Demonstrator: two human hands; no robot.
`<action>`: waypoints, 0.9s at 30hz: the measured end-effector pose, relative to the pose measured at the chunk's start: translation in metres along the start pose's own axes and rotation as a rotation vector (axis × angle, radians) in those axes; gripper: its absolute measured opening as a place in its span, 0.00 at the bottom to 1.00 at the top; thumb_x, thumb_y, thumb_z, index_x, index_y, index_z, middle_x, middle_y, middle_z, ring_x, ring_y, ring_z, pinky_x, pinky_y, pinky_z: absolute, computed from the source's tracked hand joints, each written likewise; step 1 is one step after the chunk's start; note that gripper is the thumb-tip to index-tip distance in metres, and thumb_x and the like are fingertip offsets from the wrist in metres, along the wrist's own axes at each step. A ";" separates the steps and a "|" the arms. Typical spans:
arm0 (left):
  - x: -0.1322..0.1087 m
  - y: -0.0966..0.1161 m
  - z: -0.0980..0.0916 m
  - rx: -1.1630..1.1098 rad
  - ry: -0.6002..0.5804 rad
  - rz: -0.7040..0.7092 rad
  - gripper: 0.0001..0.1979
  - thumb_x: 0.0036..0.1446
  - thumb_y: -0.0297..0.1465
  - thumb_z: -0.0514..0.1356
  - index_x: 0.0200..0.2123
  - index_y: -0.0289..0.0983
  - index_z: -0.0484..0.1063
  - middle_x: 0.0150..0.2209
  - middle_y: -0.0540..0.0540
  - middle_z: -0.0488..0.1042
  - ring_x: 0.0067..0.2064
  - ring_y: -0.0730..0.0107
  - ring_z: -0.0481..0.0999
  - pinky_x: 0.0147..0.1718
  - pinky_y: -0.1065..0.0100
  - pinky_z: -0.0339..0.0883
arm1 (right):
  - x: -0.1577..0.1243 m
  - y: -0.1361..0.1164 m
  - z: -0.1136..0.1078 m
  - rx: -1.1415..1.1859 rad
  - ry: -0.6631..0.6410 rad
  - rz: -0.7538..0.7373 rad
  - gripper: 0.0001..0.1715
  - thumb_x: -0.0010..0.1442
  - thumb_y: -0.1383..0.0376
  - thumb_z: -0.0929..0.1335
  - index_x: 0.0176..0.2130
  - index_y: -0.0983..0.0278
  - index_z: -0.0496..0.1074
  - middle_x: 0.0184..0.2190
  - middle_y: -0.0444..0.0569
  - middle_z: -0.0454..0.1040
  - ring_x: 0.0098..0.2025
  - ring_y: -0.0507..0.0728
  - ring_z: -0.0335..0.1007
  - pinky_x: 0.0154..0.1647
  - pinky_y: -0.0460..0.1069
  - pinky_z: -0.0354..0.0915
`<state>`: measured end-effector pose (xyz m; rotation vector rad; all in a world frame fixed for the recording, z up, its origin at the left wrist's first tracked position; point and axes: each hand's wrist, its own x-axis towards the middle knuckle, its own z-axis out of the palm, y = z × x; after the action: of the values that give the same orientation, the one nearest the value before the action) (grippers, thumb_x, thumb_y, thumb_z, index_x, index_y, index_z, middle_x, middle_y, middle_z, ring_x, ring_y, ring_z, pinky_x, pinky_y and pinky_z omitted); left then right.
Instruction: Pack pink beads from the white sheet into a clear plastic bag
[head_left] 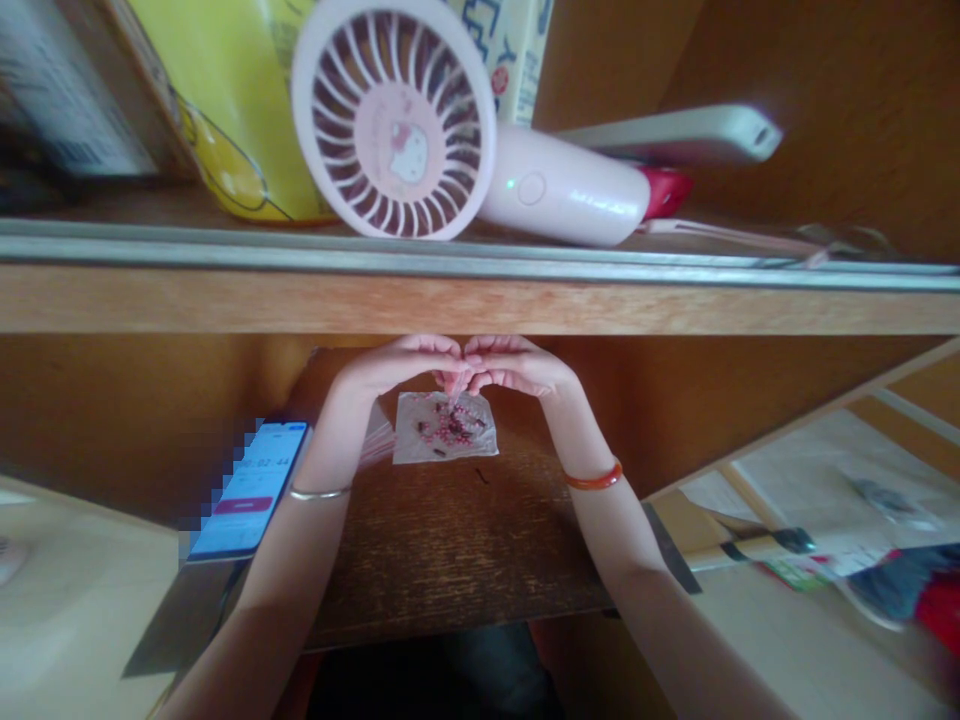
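My left hand [420, 358] and my right hand [517, 366] meet fingertip to fingertip under the shelf edge, both with fingers pinched together. Whatever they hold is too small and blurred to make out. Just below the fingertips, a whitish, translucent sheet or flat bag [409, 440] lies on the dark wooden desktop [450, 540]. Small pink beads [450, 432] and dark little pieces are scattered on it. Beside it, partly behind my left forearm, is a clear striped plastic packet [379, 440]. A short dark sliver [481, 476] lies in front of the sheet.
A lit phone [255, 490] leans left of my left forearm. Low above my hands runs a wooden shelf edge [480, 300], bearing a pink handheld fan [562, 185], a yellow container [225, 110] and a white device [675, 135]. Wooden panels flank the desktop.
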<state>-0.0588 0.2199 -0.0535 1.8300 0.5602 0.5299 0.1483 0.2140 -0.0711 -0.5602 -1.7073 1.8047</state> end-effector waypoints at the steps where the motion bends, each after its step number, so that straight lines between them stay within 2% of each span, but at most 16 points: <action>1: 0.000 -0.001 0.000 0.001 0.020 0.010 0.10 0.56 0.33 0.57 0.26 0.34 0.71 0.26 0.49 0.74 0.31 0.74 0.73 0.39 0.69 0.66 | 0.000 -0.001 0.001 -0.002 0.005 0.002 0.16 0.55 0.60 0.72 0.40 0.68 0.71 0.35 0.52 0.78 0.39 0.55 0.75 0.41 0.48 0.71; 5: 0.000 -0.004 0.001 0.020 0.077 0.028 0.11 0.56 0.30 0.54 0.23 0.35 0.70 0.25 0.50 0.73 0.31 0.75 0.72 0.39 0.70 0.65 | 0.002 -0.001 0.001 -0.011 0.024 0.005 0.12 0.56 0.62 0.71 0.37 0.68 0.73 0.34 0.51 0.76 0.38 0.55 0.75 0.42 0.50 0.70; 8: 0.001 -0.005 0.001 0.059 0.069 0.012 0.14 0.58 0.33 0.53 0.23 0.35 0.70 0.26 0.49 0.73 0.32 0.74 0.72 0.40 0.69 0.66 | 0.003 0.000 0.001 -0.025 -0.008 0.003 0.12 0.59 0.60 0.69 0.36 0.69 0.74 0.36 0.53 0.76 0.40 0.56 0.74 0.44 0.51 0.70; 11: 0.001 -0.006 0.001 0.131 0.080 -0.021 0.14 0.58 0.38 0.55 0.25 0.35 0.70 0.26 0.48 0.73 0.31 0.74 0.72 0.39 0.69 0.66 | 0.004 0.002 0.001 -0.015 -0.024 -0.001 0.15 0.59 0.59 0.69 0.39 0.69 0.74 0.37 0.55 0.77 0.41 0.56 0.74 0.45 0.51 0.70; 14: 0.001 -0.008 -0.001 0.180 0.090 -0.063 0.13 0.55 0.39 0.59 0.26 0.35 0.70 0.27 0.48 0.73 0.31 0.73 0.72 0.37 0.69 0.66 | 0.004 0.004 0.002 -0.005 0.023 -0.002 0.15 0.57 0.59 0.71 0.38 0.69 0.73 0.35 0.54 0.78 0.39 0.56 0.74 0.43 0.51 0.70; 21: 0.001 -0.007 -0.005 0.167 0.019 -0.090 0.12 0.56 0.38 0.59 0.29 0.35 0.71 0.28 0.48 0.73 0.31 0.73 0.72 0.35 0.70 0.66 | 0.005 0.003 0.002 -0.013 0.042 0.011 0.13 0.56 0.60 0.71 0.37 0.69 0.73 0.34 0.53 0.78 0.38 0.54 0.75 0.43 0.50 0.70; 27: 0.001 -0.008 -0.006 0.145 -0.012 -0.055 0.11 0.59 0.36 0.56 0.30 0.34 0.71 0.28 0.48 0.73 0.32 0.73 0.72 0.37 0.70 0.66 | 0.005 0.003 -0.002 -0.026 0.030 0.032 0.14 0.56 0.60 0.71 0.37 0.69 0.75 0.35 0.53 0.78 0.37 0.54 0.74 0.44 0.49 0.70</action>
<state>-0.0622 0.2276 -0.0594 1.9480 0.6531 0.4510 0.1457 0.2188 -0.0740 -0.6252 -1.7127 1.7896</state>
